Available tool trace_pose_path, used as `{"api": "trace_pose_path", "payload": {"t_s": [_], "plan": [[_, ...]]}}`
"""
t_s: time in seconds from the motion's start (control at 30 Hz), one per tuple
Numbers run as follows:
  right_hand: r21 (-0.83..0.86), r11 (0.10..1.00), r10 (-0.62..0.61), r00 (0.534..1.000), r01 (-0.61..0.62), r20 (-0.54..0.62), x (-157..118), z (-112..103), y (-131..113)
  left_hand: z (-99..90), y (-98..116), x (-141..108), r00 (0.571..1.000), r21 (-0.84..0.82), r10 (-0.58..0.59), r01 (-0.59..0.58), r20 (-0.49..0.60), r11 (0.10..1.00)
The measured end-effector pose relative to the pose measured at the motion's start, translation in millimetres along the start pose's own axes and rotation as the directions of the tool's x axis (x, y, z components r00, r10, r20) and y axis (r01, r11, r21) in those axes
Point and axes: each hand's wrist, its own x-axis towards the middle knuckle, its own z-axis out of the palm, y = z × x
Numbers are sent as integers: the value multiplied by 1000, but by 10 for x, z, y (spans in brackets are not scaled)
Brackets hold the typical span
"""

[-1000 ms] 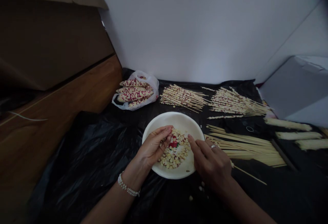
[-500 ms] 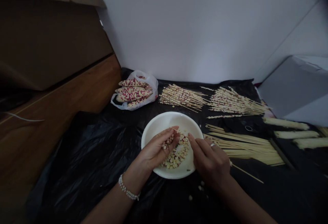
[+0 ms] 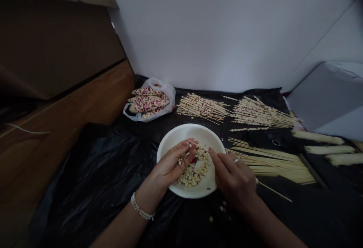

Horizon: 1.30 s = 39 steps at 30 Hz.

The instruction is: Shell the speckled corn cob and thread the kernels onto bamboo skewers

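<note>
A white bowl [image 3: 167, 138] holds loose cream and dark red corn kernels [image 3: 195, 176], with a small red patch showing among them. Over its left side my left hand [image 3: 174, 162] is cupped, palm turned inward, with a few corn kernels in its curled fingers. My right hand [image 3: 234, 174] is closed at the bowl's right rim. From the back of that fist sticks out the pale shaft of a bamboo skewer [image 3: 275, 191]; whether its front end carries kernels is hard to make out.
Behind the bowl lie a plastic bag of corn cobs [image 3: 149, 102] and two piles of kernel-threaded skewers [image 3: 200, 106]. Bare skewers [image 3: 272, 161] and stripped cobs [image 3: 317, 137] are on the right. Black plastic sheeting [image 3: 107, 172] covers the surface, with a few stray kernels [image 3: 222, 208] in front.
Fewer kernels show in my left hand, whose fingers have shifted slightly. A red patch has come into sight in the bowl. My right hand has barely moved.
</note>
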Motion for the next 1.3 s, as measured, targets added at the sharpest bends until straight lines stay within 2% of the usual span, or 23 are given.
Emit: {"api": "trace_pose_path", "payload": {"t_s": [0.17, 0.3, 0.73, 1.03, 1.3], "plan": [[9, 1000, 3, 1000, -3, -13, 9, -5, -3, 9, 19, 7, 999, -37, -6, 4, -49, 999], [15, 1000, 7, 1000, -7, 2, 0, 2, -3, 8, 22, 17, 999, -39, -21, 20, -39, 999], [37, 999, 8, 1000, -10, 30, -20, 8, -5, 33, 29, 25, 991, -78, 18, -28, -136, 997], [22, 1000, 14, 999, -15, 39, -23, 20, 0, 4, 5, 52, 997, -123, 23, -31, -71, 992], [17, 1000, 11, 999, -12, 30, -18, 7, -2, 14, 19, 37, 991, -117, 15, -31, -131, 993]]}}
